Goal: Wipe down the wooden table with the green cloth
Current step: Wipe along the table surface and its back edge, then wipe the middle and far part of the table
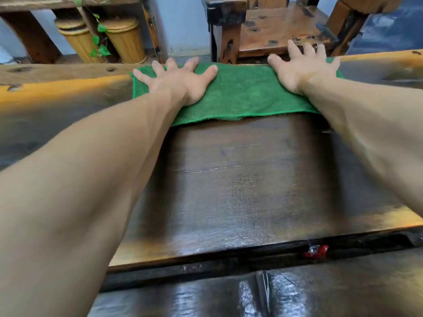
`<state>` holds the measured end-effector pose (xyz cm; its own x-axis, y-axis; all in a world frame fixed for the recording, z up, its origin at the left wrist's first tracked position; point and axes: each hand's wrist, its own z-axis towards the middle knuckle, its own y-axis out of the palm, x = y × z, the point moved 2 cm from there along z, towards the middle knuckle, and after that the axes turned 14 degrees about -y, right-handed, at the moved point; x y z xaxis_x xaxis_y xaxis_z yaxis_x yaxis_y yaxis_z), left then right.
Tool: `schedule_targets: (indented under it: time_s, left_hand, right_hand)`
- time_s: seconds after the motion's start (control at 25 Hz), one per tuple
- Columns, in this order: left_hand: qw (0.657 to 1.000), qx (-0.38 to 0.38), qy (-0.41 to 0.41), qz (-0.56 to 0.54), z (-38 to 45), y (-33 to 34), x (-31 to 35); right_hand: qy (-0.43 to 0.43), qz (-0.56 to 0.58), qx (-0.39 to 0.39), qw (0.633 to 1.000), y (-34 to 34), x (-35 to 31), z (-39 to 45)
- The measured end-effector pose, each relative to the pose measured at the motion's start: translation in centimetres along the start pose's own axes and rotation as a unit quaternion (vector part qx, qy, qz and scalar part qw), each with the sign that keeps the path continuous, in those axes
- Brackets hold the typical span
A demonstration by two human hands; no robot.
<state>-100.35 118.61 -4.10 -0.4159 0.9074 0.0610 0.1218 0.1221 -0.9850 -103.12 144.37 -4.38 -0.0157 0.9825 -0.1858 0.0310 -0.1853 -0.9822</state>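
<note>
The green cloth lies spread flat at the far edge of the dark wooden table. My left hand presses palm-down on the cloth's left part, fingers spread. My right hand presses flat on its right end, fingers spread toward the far edge. Both arms reach straight across the table. The cloth's near hem runs between my forearms.
A wooden chair stands just beyond the table's far edge. Two woven baskets and a trailing green vine sit at the back left under a wooden bench. A small red object lies in the dark gap at the table's near edge.
</note>
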Motion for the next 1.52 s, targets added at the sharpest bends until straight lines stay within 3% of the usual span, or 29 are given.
schedule_targets:
  time_s: [0.08, 0.2, 0.28, 0.4, 0.6, 0.72, 0.92, 1.52]
  left_hand:
    - [1.0, 0.001, -0.01, 0.002, 0.9, -0.2, 0.6]
    - [0.999, 0.023, -0.028, -0.001, 1.6, -0.2, 1.0]
    - [0.998, 0.046, -0.031, -0.011, 1.2, -0.2, 1.0]
    - [0.998, 0.063, -0.012, -0.029, 0.0, 0.2, 0.4]
    - [1.0, 0.013, 0.024, -0.012, -4.1, 0.8, -0.7]
    - [0.999, -0.005, 0.04, 0.001, -8.1, 1.3, -2.0]
    - [0.998, -0.005, 0.053, 0.018, -17.4, 2.6, -5.5]
    - [0.998, -0.045, 0.021, 0.035, -49.4, 6.9, -18.9]
  right_hand:
    - [-0.005, -0.007, 0.044, 0.999, 0.0, 0.2, 1.0]
    - [-0.042, -0.104, 0.23, 0.967, -0.6, -0.9, 0.4]
    - [-0.04, -0.133, 0.268, 0.953, -1.0, -1.7, -0.5]
    - [-0.054, -0.113, 0.225, 0.966, -1.0, -1.7, -1.6]
    - [-0.075, -0.095, 0.204, 0.971, -0.7, -1.2, -5.9]
    - [-0.058, -0.066, 0.149, 0.985, -0.3, -0.5, -10.0]
    - [-0.051, -0.033, 0.026, 0.998, 0.6, 0.9, -19.1]
    - [-0.058, -0.044, -0.103, 0.992, 0.3, 1.5, -52.3]
